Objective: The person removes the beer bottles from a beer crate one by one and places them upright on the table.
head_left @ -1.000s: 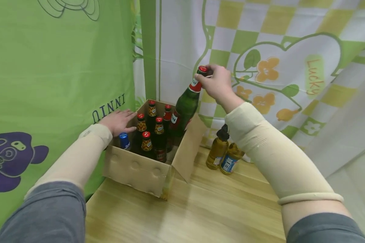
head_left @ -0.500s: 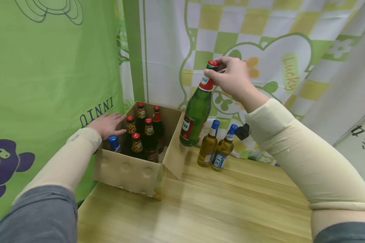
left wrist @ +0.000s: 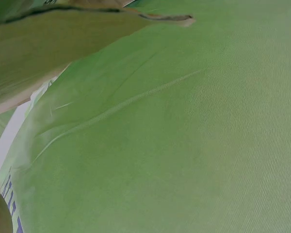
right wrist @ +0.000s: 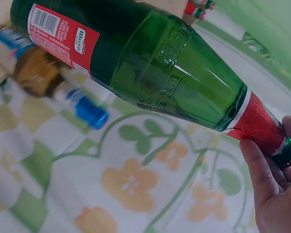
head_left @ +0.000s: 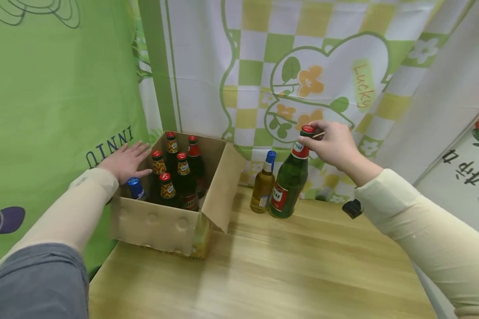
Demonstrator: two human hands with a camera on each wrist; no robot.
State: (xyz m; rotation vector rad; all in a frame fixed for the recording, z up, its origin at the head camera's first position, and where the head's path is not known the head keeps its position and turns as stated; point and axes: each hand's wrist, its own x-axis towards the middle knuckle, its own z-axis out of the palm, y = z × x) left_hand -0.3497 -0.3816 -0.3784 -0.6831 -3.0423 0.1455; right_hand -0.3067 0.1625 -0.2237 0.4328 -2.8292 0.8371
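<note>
My right hand point(head_left: 334, 144) pinches a green beer bottle point(head_left: 292, 177) by its red-labelled neck, just under the red cap. The bottle leans, its base low over the table and in front of the amber bottles. In the right wrist view the fingers and thumb close on the neck of the green bottle point(right wrist: 150, 63). My left hand point(head_left: 125, 163) lies with fingers spread along the left rim of a cardboard box point(head_left: 155, 221). Several red-capped bottles point(head_left: 167, 188) and one blue-capped bottle point(head_left: 136, 189) stand inside. In the left wrist view, mostly green cloth shows.
An amber bottle with a blue cap point(head_left: 263, 186) stands right of the box; a second one is hidden in the head view. The box's side flap point(head_left: 223, 190) sticks out over the wooden table point(head_left: 263, 270). Green cloth point(head_left: 64, 88) and checkered cloth point(head_left: 255, 48) hang behind.
My right hand has lifted the green bottle out of the box, carried it right and lowered it near the amber bottles. My left hand stays at the box's rim.
</note>
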